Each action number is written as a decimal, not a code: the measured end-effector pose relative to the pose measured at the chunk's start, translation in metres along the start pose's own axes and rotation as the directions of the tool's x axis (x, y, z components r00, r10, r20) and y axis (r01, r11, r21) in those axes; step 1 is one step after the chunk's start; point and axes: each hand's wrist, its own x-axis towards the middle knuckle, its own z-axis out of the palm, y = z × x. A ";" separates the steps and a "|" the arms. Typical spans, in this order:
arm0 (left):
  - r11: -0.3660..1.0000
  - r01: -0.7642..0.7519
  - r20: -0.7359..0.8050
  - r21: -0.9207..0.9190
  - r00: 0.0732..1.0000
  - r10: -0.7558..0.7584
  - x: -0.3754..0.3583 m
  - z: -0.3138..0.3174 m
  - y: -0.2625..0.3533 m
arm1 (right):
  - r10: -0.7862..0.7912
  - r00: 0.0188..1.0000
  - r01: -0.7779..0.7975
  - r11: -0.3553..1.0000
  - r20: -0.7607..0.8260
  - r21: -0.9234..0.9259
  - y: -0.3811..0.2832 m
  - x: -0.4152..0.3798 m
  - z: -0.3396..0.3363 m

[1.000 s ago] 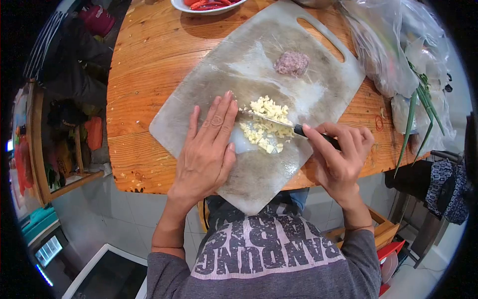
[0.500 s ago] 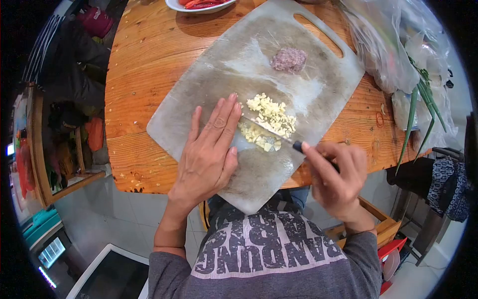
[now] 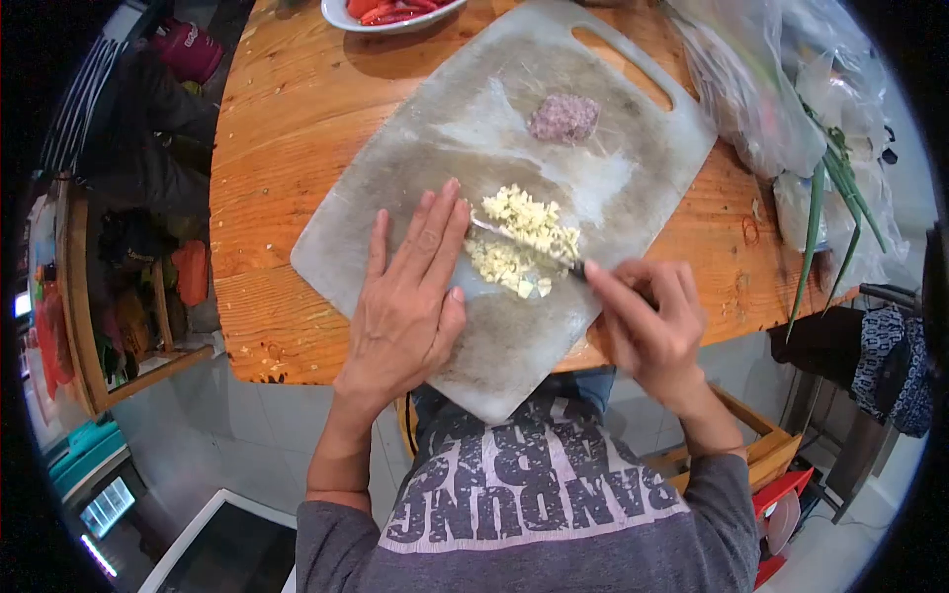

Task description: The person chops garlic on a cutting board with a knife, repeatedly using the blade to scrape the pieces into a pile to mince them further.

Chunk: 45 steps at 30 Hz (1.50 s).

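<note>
A pale plastic cutting board [image 3: 415, 158] lies on a round wooden table [image 3: 287, 128]. A heap of chopped garlic [image 3: 519, 242] sits mid-board. My right hand [image 3: 647, 321] grips the black handle of a knife [image 3: 524, 240], whose blade cuts across the garlic heap. My left hand [image 3: 410, 296] lies flat with fingers stretched, its fingertips pressing on the blade's tip end. A small mound of purplish minced stuff [image 3: 563, 117] rests farther up the board.
A white dish with red pieces [image 3: 381, 12] stands at the table's far edge. Clear plastic bags [image 3: 781, 99] and green onion stalks [image 3: 825, 217] lie at the right. A cluttered wooden shelf [image 3: 119, 287] stands left of the table.
The knife blade has rocked and swung over the garlic heap, with my right hand dropping lower and then coming back up and left. My left hand stayed pressed on the blade tip.
</note>
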 end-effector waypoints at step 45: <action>1.000 0.025 -0.004 -0.008 1.000 -0.025 -0.004 0.003 0.001 | -0.047 0.993 0.042 0.998 0.110 0.050 0.010 0.028 -0.013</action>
